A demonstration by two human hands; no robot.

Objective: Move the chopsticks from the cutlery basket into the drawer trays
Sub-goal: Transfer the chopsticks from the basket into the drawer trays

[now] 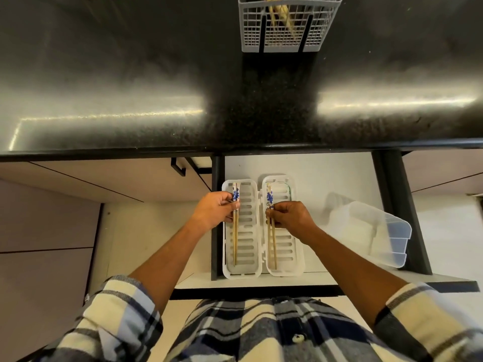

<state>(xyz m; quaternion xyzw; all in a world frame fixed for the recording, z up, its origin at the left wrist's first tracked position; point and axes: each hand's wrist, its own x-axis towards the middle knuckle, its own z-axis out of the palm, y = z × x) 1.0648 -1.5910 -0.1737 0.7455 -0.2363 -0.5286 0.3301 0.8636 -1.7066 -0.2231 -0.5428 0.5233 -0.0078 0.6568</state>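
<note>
Two white slotted trays lie side by side in the open drawer, the left tray (248, 231) and the right tray (286, 231). My left hand (214, 211) pinches a pair of wooden chopsticks with blue-patterned tops (235, 241) over the left tray. My right hand (290, 218) pinches a matching pair (272, 246) over the right tray. Both pairs point toward me along the trays. The grey cutlery basket (287, 24) stands on the black counter at the top, with more pale chopsticks (281, 17) inside.
A clear plastic container (379, 231) leans at the drawer's right side. The dark drawer walls (218, 218) frame the trays. The black countertop edge (235, 148) overhangs the drawer's back. Closed cabinet fronts (65, 218) are on the left.
</note>
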